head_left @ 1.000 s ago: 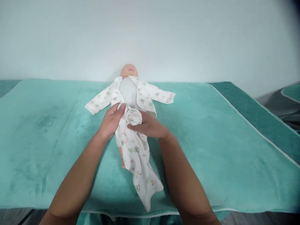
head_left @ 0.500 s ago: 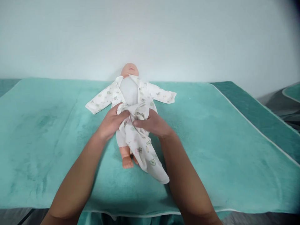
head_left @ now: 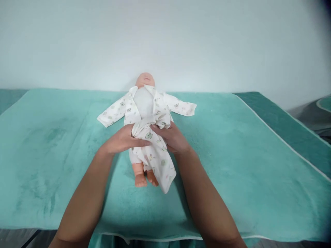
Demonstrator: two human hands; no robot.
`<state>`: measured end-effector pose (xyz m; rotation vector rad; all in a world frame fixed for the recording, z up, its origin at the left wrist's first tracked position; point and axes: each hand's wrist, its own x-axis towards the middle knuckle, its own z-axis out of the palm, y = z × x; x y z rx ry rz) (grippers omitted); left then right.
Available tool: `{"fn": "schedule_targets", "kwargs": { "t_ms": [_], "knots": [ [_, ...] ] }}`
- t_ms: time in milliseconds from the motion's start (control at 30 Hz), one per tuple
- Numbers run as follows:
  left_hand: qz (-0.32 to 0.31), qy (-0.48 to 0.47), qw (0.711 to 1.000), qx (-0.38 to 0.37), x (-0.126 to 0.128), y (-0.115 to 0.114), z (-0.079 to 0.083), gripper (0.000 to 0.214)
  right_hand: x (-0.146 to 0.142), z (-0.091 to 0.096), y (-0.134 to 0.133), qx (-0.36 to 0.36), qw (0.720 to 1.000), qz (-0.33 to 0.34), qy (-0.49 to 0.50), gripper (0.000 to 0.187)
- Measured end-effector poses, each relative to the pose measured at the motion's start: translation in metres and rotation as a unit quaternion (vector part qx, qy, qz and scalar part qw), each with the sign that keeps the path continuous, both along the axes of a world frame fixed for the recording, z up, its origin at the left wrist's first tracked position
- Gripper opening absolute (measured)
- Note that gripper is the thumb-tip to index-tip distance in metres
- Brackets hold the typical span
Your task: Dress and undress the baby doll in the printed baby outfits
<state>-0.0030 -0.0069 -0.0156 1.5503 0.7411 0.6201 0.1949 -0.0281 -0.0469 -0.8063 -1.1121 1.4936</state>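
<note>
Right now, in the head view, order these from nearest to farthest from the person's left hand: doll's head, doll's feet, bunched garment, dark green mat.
1. bunched garment, gripped in the left hand.
2. doll's feet, nearer the camera.
3. doll's head, beyond, by the wall.
4. dark green mat, far right.
</note>
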Motion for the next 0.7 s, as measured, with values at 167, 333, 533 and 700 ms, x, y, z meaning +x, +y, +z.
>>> {"fn": "schedule_targets", "kwargs": {
  "t_ms": [167,333,533,700],
  "knots": [
    [0.131,-0.149,0.979,-0.036,0.009,0.005,-0.018,0.035,0.013,0.007,-0.003,0.017,0.991,0.113,-0.074,0.036],
    [0.175,-0.159,0.971,-0.029,0.014,0.007,-0.026,0.038,0.013,0.015,-0.009,0.009,0.976,0.12,-0.182,0.036],
    [0.071,-0.026,0.997,0.032,0.005,0.0,-0.009,0.041,0.0,0.007,-0.003,-0.001,0.999,0.0,-0.042,0.031],
    [0.137,0.076,0.978,0.135,0.006,-0.018,0.0,0.032,-0.001,0.013,-0.004,0.084,0.986,-0.012,-0.144,0.018]
  ]
}}
